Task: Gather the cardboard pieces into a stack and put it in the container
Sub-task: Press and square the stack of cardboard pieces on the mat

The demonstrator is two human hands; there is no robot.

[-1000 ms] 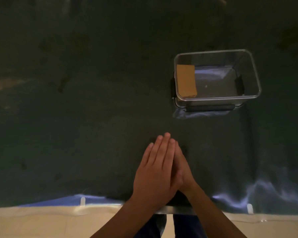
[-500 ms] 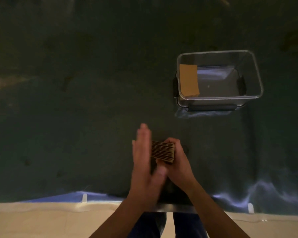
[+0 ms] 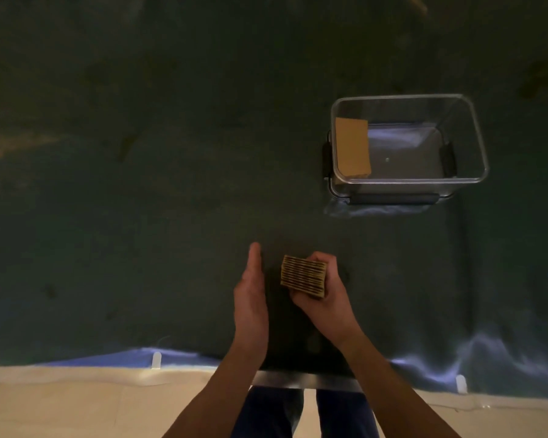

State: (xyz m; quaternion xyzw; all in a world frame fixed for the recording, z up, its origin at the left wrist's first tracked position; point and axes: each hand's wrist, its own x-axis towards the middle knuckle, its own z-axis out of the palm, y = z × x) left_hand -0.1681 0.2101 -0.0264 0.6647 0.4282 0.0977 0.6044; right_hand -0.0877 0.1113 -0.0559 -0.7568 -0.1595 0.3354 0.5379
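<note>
My right hand [image 3: 325, 298] grips a stack of cardboard pieces [image 3: 303, 275] just above the dark table, its corrugated edges facing me. My left hand [image 3: 250, 298] stands on edge a short gap to the left of the stack, flat, fingers straight together, holding nothing. A clear plastic container [image 3: 469, 134] with dark side clips sits further back on the right. Inside it, another brown cardboard stack [image 3: 352, 147] leans against the left wall.
A dark green cloth [image 3: 140, 184] covers the table. Its near edge [image 3: 304, 380] runs in front of my legs, with pale floor [image 3: 60, 406] below. White clips [image 3: 156, 360] hold the cloth at that edge.
My hands were pressed together over the stack one second ago. The left hand has since swung off to the left, exposing the stack held in my right hand.
</note>
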